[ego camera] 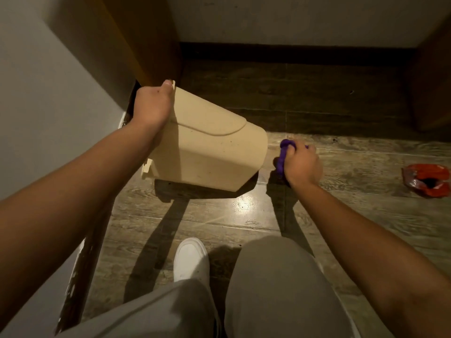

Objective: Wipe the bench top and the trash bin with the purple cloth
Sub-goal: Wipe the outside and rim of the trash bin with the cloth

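A cream plastic trash bin [207, 142] is tipped over above the wooden floor, its bottom end pointing toward me and to the right. My left hand [152, 106] grips its far upper-left edge and holds it tilted. My right hand [301, 164] is closed around the bunched purple cloth [283, 154], just right of the bin's lower right corner and close to the floor. The cloth is beside the bin; I cannot tell whether it touches the bin. The bench top is not in view.
A crumpled red-orange plastic wrapper [427, 179] lies on the floor at the right. A white wall [48, 93] and a brown wooden panel [146, 40] stand at the left, another wooden panel [432, 81] at the far right. My white shoe [191, 259] and knees are below.
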### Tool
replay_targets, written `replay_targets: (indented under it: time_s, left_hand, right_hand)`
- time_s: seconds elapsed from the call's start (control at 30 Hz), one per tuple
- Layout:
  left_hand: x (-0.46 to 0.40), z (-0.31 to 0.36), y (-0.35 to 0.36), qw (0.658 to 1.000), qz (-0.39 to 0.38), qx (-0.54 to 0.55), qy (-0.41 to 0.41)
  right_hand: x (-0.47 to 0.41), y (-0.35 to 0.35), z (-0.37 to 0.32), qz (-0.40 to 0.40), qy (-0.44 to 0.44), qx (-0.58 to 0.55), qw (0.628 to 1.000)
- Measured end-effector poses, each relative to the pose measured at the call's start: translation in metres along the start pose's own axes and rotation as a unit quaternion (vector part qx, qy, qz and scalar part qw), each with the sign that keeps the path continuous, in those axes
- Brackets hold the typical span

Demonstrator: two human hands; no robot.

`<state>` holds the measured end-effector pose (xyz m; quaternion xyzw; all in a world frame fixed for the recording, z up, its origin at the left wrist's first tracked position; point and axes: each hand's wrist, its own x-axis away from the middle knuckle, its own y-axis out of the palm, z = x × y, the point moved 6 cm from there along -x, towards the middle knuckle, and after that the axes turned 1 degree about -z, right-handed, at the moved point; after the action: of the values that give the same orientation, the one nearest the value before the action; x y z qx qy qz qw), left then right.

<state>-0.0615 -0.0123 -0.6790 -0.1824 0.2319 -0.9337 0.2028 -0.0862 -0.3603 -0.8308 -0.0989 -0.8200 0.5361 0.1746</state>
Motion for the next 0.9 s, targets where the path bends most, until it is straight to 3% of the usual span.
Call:
replay_targets:
  time_s: [0.07, 0.17, 0.23, 0.33, 0.5, 0.67, 0.9]
  left_hand:
    - [-0.003, 0.004, 0.002, 0.999, -0.041, 0.006, -0.019]
    - [0.004, 0.012, 0.003, 0.971, -0.239, -0.014, 0.025]
    - [0.021, -0.008, -0.004, 0.948, -0.304, -0.069, 0.064]
    - [0.039, -0.036, -0.003, 0.948, -0.272, -0.123, 0.109]
    - [0.041, -0.030, 0.008, 0.960, -0.256, -0.051, 0.097]
    - [0.045, -0.026, 0.014, 0.960, -0.264, -0.011, 0.098]
    - [0.040, -0.024, 0.025, 0.962, -0.251, 0.070, 0.082]
  right_hand:
    - [0.001, -0.006, 0.009, 0.020, 0.017, -0.036, 0.999]
    - [0.000, -0.020, -0.003, 0.053, 0.008, -0.092, 0.994]
    - [-0.001, -0.032, -0.026, 0.073, -0.018, -0.151, 0.986]
    - [-0.002, -0.048, -0.068, 0.081, -0.069, -0.222, 0.969]
    - [0.004, -0.082, -0.126, 0.102, -0.131, -0.281, 0.945]
    - [0.039, -0.084, -0.193, 0.090, -0.254, -0.246, 0.931]
    - [0.065, -0.033, -0.221, 0.111, -0.276, -0.159, 0.941]
